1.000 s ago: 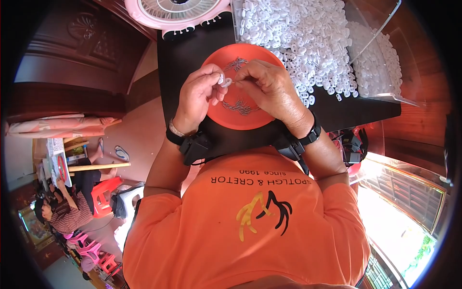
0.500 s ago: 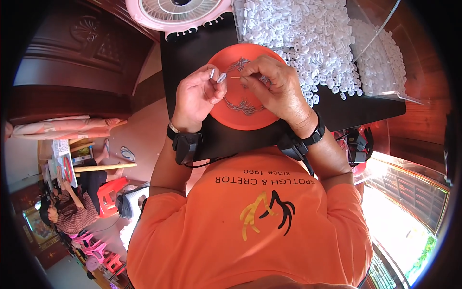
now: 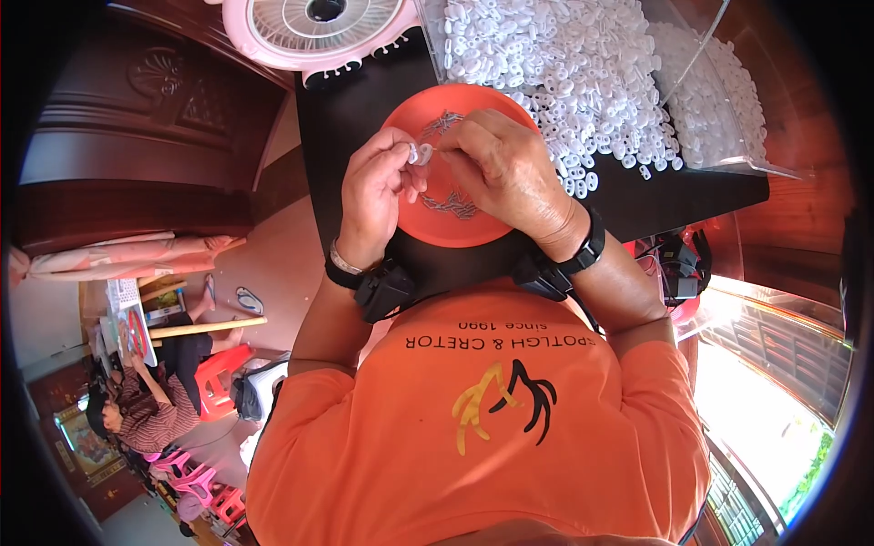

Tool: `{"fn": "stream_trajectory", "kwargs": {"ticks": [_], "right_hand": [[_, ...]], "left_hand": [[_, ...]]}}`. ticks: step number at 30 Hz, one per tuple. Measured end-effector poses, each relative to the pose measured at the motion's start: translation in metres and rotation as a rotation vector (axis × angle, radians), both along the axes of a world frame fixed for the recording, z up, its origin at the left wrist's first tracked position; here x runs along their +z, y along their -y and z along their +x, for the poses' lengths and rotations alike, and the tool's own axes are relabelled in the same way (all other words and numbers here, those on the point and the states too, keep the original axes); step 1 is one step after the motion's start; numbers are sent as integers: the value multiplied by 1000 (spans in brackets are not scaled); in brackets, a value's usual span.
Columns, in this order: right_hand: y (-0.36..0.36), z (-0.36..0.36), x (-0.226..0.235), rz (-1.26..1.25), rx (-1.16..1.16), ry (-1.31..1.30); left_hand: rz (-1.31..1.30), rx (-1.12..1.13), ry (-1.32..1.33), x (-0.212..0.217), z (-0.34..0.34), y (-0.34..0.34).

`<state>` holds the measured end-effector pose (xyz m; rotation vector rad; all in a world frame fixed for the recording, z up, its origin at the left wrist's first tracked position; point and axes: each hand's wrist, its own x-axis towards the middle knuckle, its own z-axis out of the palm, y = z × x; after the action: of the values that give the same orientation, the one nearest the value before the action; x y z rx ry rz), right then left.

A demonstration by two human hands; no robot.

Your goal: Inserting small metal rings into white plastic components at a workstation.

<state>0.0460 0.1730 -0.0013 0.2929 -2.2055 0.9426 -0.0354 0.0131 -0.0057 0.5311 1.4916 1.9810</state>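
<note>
The left hand (image 3: 373, 185) pinches oval white plastic pieces (image 3: 424, 156) over a smooth, round orange dish (image 3: 455, 236); the right hand's grip is unclear, its fingertips (image 3: 448, 148) half hidden.

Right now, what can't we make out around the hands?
Head view:
Thin piece at the right hand: its exact kind; too small, partly behind the fingers.
Small white pieces at the left hand: fine detail; too small, partly covered by fingers.
Orange dish: part of its right side; right hand covers it.
Pink fan: top; cut off by upper edge.
White heap: far end; same edge.
</note>
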Motion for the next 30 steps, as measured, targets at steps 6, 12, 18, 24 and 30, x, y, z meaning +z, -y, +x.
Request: {"fn": "stream_trajectory", "kwargs": {"ticks": [6,12,18,24,30], "right_hand": [[-1,0,0,14,20,-6],[-1,3,4,-38,98,40],[-3,3,5,-81,148,69],[-2,4,5,-102,148,75],[-2,3,4,-107,151,77]], "left_hand": [[-91,18,-132,1,4,1],[-103,21,-192,1,2,1],[-106,9,-199,0,0,2],[-95,22,-192,-2,0,2],[-85,73,-149,-1,2,1]]}}
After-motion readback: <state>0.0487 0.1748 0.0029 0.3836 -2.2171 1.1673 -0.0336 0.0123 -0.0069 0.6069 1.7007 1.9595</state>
